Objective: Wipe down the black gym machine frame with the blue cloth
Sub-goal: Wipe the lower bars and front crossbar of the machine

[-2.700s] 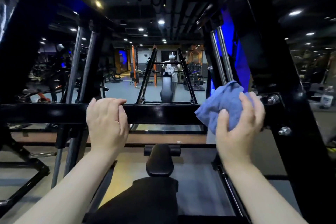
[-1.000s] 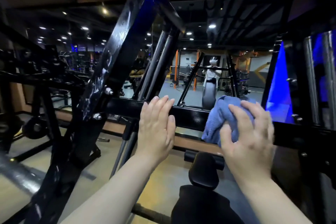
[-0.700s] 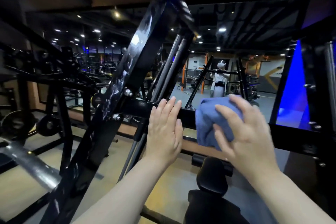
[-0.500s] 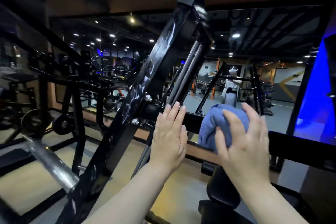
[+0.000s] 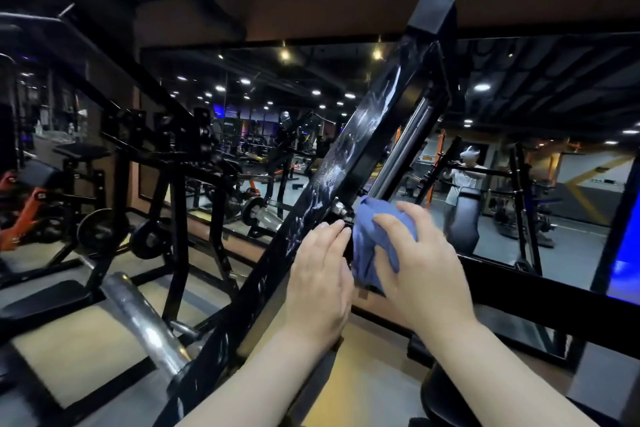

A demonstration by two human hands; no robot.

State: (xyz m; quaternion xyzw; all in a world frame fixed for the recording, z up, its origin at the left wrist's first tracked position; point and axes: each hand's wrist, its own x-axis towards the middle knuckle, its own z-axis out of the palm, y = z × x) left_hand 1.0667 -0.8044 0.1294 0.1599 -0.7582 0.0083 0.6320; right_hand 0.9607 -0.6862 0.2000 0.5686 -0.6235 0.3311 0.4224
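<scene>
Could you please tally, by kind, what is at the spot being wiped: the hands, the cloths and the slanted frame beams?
Hands: 2 (left hand, right hand)
Blue cloth: 1
Slanted black frame beam: 1
Total: 4

I saw my left hand [image 5: 320, 282] and right hand [image 5: 420, 274] ungloved, both forearms [image 5: 263, 381] uncovered as far as I could see, fingers [image 5: 332, 236] with short plain nails. Right of the slanted black beam [image 5: 363, 135], my reflection [image 5: 462, 180] wore a pale short-sleeved top.
</scene>
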